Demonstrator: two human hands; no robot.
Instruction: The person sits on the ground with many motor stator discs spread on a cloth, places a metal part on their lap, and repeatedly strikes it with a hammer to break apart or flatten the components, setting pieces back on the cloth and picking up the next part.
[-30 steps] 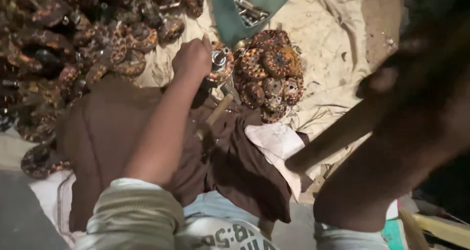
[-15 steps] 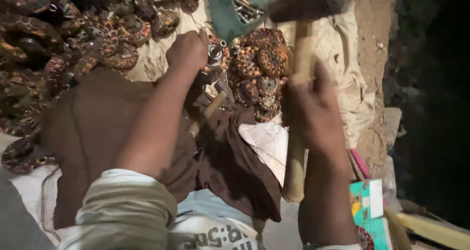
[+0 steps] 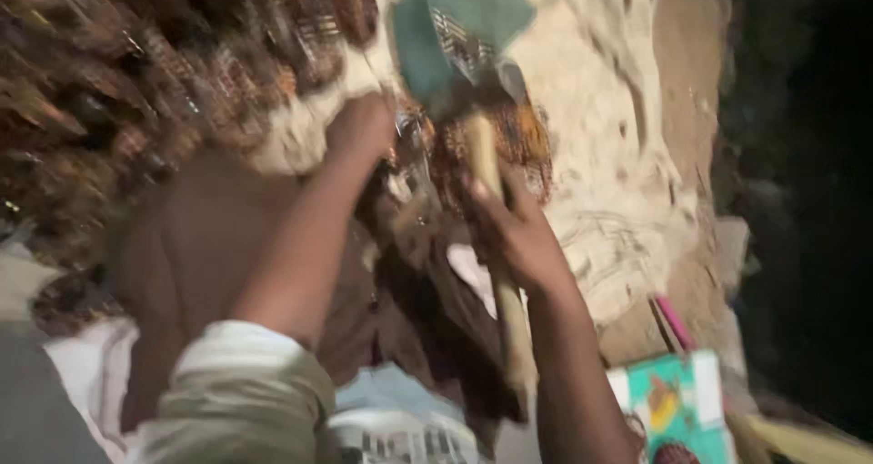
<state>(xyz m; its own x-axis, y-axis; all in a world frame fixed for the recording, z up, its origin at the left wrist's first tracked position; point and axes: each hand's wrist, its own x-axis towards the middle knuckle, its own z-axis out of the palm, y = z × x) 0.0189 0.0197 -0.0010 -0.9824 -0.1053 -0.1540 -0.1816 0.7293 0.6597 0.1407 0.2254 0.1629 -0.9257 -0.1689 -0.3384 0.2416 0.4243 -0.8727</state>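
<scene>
While the head view is blurred by motion, the right hand [image 3: 514, 232] is closed around a wooden hammer handle [image 3: 498, 246], the head low over the patterned round pieces [image 3: 509, 141]. The left hand [image 3: 362, 126] is closed on a small metal piece [image 3: 405, 128] beside them, above a brown cloth [image 3: 200, 246].

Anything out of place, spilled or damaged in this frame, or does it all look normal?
Nothing clearly stands out. The right hand grips a wooden-handled hammer beside the left hand, which is pressed onto the brown cloth. Heavy motion blur hides the details of the patterned round pieces.
</scene>
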